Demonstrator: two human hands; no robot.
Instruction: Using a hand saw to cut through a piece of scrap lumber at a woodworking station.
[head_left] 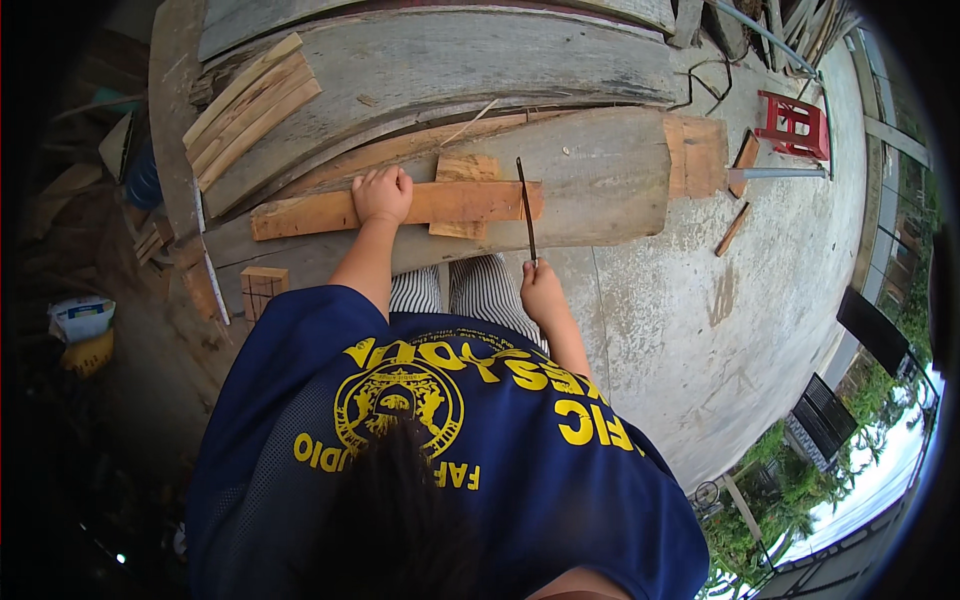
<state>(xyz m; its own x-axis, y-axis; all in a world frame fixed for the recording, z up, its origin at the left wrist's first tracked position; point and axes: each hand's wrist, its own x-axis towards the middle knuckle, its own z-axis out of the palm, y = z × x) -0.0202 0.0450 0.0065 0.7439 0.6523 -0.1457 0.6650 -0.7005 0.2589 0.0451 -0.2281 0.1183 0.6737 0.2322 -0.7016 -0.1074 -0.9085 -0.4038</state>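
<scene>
A long orange-brown wooden board (450,204) lies across a short wooden block (468,165) on a wide grey plank. My left hand (382,194) presses on the board left of the block, its fingers curled over the far edge. Close to the board's right end, a dark, narrow hand saw (527,205) crosses it, seen almost edge-on. My right hand (542,292) is closed around the saw's near end, just off the plank's near edge. The handle is mostly hidden inside my fist.
Cut wood strips (252,110) lie stacked at the far left. Beyond the work are wide grey planks (430,60). A red plastic stool (793,126) stands far right, near wood offcuts (733,228) on the concrete floor. A wood block (264,288) sits near my left elbow.
</scene>
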